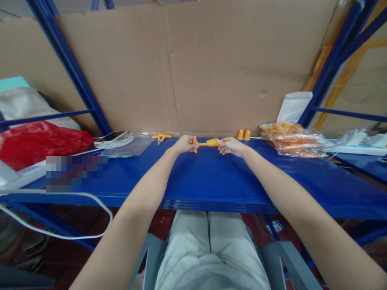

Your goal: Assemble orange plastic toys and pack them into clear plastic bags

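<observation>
Between my hands, an orange plastic piece with a T-shaped handle (195,145) and a spiral-threaded shaft (202,144) lies level, close over the blue shelf (211,177). My left hand (185,144) is closed on the T-shaped handle. At the shaft's other end sits an orange ribbed sleeve (213,142), its far end pinched in the fingers of my right hand (231,146). A second orange T-shaped piece (162,137) rests behind my left hand. Two small orange caps (243,135) stand upright behind my right hand.
Clear bags of orange parts (294,141) are stacked at the right. On the left lie a clear plastic bag (130,147), a coiled white cable (116,141), a phone and a red bag (45,141). Cardboard (211,68) walls the back, between blue metal posts (72,76).
</observation>
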Demonstrator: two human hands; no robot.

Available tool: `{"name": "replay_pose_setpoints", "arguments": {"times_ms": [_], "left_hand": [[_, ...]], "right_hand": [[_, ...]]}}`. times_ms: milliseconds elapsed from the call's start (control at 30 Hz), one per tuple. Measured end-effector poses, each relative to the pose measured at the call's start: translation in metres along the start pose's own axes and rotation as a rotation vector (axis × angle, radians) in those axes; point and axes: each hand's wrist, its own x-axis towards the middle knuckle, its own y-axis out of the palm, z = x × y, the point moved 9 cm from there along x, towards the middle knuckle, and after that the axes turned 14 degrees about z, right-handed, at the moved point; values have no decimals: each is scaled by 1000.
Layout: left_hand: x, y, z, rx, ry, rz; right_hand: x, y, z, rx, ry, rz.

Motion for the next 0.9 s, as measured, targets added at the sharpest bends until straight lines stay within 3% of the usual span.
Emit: {"name": "replay_pose_setpoints", "arguments": {"times_ms": [200,400,633,900], "left_hand": [[-3,1,-2,-58,-21,17],[-5,4,-2,-141,-26,50],[-7,3,-3,-115,-33,27],[-4,2,-3,-71,-18,11]], "right_hand": [[-4,0,3,-44,9,8],[-4,-4,14,-115,-143,14],[0,-7,18,-245,-210,-37],[-1,-3,17,-256,-131,-50]]}}
